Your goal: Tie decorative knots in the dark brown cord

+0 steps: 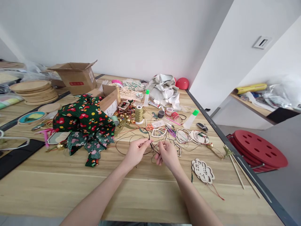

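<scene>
Thin black cord [154, 147] runs between my two hands above the middle of the table. My left hand [137, 151] pinches it with thumb and forefinger, and a short dark end sticks up from the fingertips. Just to the right, my right hand [167, 153] closes on other strands of the same cord, its fingers curled. Loops of cord trail over the tabletop around both hands. Beyond them lie a fan-shaped wooden cutout [159, 132], orange-handled scissors [149, 127] and a spool of gold thread [139, 114].
Patterned dark green fabric [82, 116] is heaped at left, near cardboard boxes [75, 77]. Glue bottles with green caps [191, 119], a car key [201, 126] and a cloud-shaped wooden tag [202, 171] lie right. Wooden sticks [244, 172] rest by the right edge. Red stools [258, 149] stand beyond.
</scene>
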Demonstrator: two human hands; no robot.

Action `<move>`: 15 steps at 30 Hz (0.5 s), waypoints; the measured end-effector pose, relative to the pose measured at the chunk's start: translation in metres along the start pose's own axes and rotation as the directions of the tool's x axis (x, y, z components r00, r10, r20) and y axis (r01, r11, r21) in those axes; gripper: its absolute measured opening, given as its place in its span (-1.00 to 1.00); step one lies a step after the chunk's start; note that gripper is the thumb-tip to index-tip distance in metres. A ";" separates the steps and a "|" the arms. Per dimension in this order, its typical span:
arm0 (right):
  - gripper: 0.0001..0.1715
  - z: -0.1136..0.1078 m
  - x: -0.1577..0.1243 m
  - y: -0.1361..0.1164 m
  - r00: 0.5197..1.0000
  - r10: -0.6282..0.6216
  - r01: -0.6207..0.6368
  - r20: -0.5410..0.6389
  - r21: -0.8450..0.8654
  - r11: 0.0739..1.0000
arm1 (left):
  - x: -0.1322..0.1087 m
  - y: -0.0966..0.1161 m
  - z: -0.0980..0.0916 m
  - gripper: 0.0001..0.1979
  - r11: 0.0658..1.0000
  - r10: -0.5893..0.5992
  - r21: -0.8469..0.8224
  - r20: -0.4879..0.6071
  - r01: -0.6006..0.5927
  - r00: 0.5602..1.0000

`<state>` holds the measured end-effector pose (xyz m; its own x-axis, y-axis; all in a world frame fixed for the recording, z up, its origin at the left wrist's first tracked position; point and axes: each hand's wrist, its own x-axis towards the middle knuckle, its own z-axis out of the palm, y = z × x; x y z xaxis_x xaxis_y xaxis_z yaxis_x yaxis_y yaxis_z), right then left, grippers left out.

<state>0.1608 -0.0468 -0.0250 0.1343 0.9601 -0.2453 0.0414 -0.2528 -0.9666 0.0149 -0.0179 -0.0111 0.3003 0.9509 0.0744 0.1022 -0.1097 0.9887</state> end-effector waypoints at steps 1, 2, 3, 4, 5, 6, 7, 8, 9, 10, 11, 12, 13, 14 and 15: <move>-0.71 -0.001 0.000 0.000 1.000 0.000 0.000 -0.015 0.000 1.000 | 0.000 0.000 0.000 -0.61 1.000 -0.001 -0.004 -0.005 0.001 1.000; -0.72 -0.001 0.001 0.000 1.000 -0.003 0.003 -0.029 -0.005 1.000 | 0.001 0.000 0.000 -0.61 1.000 -0.002 -0.009 -0.010 0.002 1.000; -0.72 -0.002 0.001 0.000 0.999 -0.010 0.009 -0.047 -0.017 1.000 | 0.001 0.000 -0.001 -0.61 1.000 -0.003 -0.014 -0.015 0.002 1.000; -0.73 -0.003 0.001 0.000 0.997 -0.020 0.018 -0.069 -0.035 0.999 | 0.002 0.000 -0.001 -0.61 1.000 -0.004 -0.021 -0.021 0.004 1.000; -0.73 -0.003 0.000 -0.001 0.995 -0.035 0.030 -0.095 -0.058 0.998 | 0.002 -0.001 -0.002 -0.61 1.000 -0.007 -0.028 -0.029 0.006 1.000; -0.74 -0.004 0.000 -0.001 0.991 -0.055 0.045 -0.120 -0.086 0.995 | 0.003 -0.002 -0.002 -0.61 0.999 -0.011 -0.034 -0.036 0.010 0.999; -0.74 -0.005 -0.001 -0.002 0.987 -0.077 0.061 -0.139 -0.117 0.991 | 0.003 -0.002 -0.003 -0.60 0.999 -0.018 -0.040 -0.044 0.016 0.999; -0.74 -0.006 -0.001 -0.003 0.983 -0.101 0.078 -0.154 -0.151 0.985 | 0.004 -0.003 -0.003 -0.59 0.999 -0.026 -0.044 -0.052 0.024 0.998; -0.75 -0.007 -0.002 -0.003 0.978 -0.125 0.093 -0.165 -0.187 0.978 | 0.004 -0.004 -0.004 -0.59 0.998 -0.035 -0.047 -0.060 0.032 0.998; -0.75 -0.008 -0.003 -0.004 0.974 -0.145 0.105 -0.172 -0.222 0.969 | 0.004 -0.005 -0.004 -0.58 0.998 -0.044 -0.048 -0.066 0.040 0.997; -0.75 -0.010 -0.003 -0.004 0.971 -0.164 0.115 -0.176 -0.259 0.959 | 0.004 -0.005 -0.005 -0.57 0.998 -0.052 -0.048 -0.069 0.049 0.996; -0.75 -0.012 -0.003 -0.003 0.968 -0.182 0.124 -0.173 -0.298 0.947 | 0.004 -0.006 -0.005 -0.57 0.997 -0.061 -0.050 -0.068 0.058 0.996; -0.74 -0.014 -0.002 -0.003 0.965 -0.204 0.138 -0.165 -0.340 0.930 | 0.004 -0.006 -0.006 -0.57 0.996 -0.069 -0.054 -0.062 0.066 0.996; -0.74 -0.017 -0.001 -0.002 0.960 -0.236 0.161 -0.152 -0.390 0.907 | 0.004 -0.006 -0.007 -0.56 0.995 -0.077 -0.062 -0.052 0.073 0.996; -0.74 -0.020 0.000 -0.002 0.948 -0.285 0.196 -0.140 -0.446 0.873 | 0.004 -0.005 -0.007 -0.56 0.994 -0.082 -0.074 -0.040 0.079 0.996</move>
<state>0.1805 -0.0487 -0.0220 0.2545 0.9656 0.0532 0.5041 -0.0855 -0.8594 0.0087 -0.0116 -0.0152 0.2527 0.9675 -0.0018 0.0552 -0.0126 0.9984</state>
